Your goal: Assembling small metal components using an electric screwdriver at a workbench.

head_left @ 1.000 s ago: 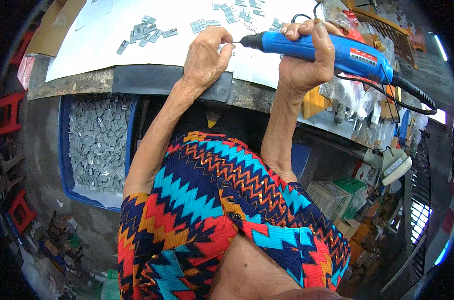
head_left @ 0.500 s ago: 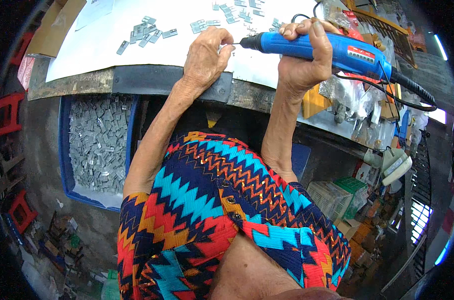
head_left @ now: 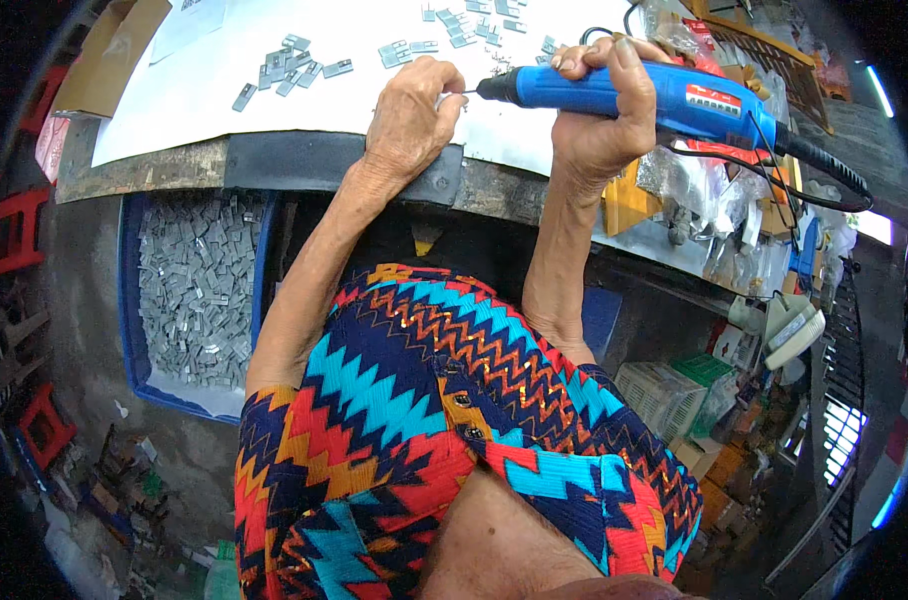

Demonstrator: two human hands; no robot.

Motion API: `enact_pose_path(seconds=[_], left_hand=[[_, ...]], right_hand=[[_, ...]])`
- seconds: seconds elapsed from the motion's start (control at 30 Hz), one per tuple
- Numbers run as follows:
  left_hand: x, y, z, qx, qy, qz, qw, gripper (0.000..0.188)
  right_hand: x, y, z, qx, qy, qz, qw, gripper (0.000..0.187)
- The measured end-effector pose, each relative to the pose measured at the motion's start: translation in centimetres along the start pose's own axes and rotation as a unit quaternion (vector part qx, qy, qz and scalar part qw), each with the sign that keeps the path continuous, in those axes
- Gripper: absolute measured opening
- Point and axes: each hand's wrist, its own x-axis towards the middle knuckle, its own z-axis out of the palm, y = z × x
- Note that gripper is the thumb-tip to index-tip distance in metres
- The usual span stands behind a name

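Observation:
My right hand (head_left: 614,115) is wrapped around a blue corded rotary tool (head_left: 689,98), its thumb along the upper side. The tool's black nose points left, and its thin bit reaches my left fingertips. With thumb and fingers pinched together, my left hand (head_left: 414,112) holds a small grey part (head_left: 444,98) near the table's front edge. Most of that part is hidden behind the fingers. Beyond my hands, flat grey pieces with a hole in them lie in a loose group (head_left: 289,65) on the left and in another (head_left: 464,28) farther back.
White sheeting covers the worktable (head_left: 194,110). Below it at left, a blue bin (head_left: 129,300) holds a heap of grey pieces. Plastic bags (head_left: 709,190) crowd the right side, where the tool's black cord (head_left: 824,205) loops. A cardboard box (head_left: 109,60) stands at far left.
My right hand and the rotary tool have shifted slightly left, the nose now closer to my left fingers. The left hand stays nearly in place.

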Motion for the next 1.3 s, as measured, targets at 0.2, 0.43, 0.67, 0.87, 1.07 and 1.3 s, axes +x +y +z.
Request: enact_pose_path(seconds=[0.2,0.43,0.67,0.87,1.07,1.3], left_hand=[[0.0,0.0,-0.3,-0.005,0.008,0.0,1.0,0.017],[-0.1,-0.4,-2.7,0.031,0.07,-0.018,0.997,0.016],[0.6,-2.0,-3.8,0.178,0.075,-0.03,0.981,0.014],[1.4,-2.5,-3.1,0.206,0.057,-0.021,0.977,0.016],[1.3,-2.5,-2.8,0.215,0.047,-0.014,0.975,0.015],[1.0,-2.6,-2.7,0.212,0.024,-0.008,0.977,0.014]], right_hand=[[0.0,-0.4,0.2,0.007,-0.005,0.002,1.0,0.017],[-0.4,-1.2,0.2,-0.007,0.003,-0.015,1.0,0.015],[-0.5,-1.4,0.0,0.017,0.025,-0.003,1.0,0.022],[-0.7,-1.6,-0.3,-0.022,0.021,-0.002,1.0,0.015],[-0.9,-1.6,-0.2,-0.038,0.027,-0.003,0.999,0.016],[-0.9,-1.5,-0.1,-0.028,0.022,0.006,0.999,0.016]])
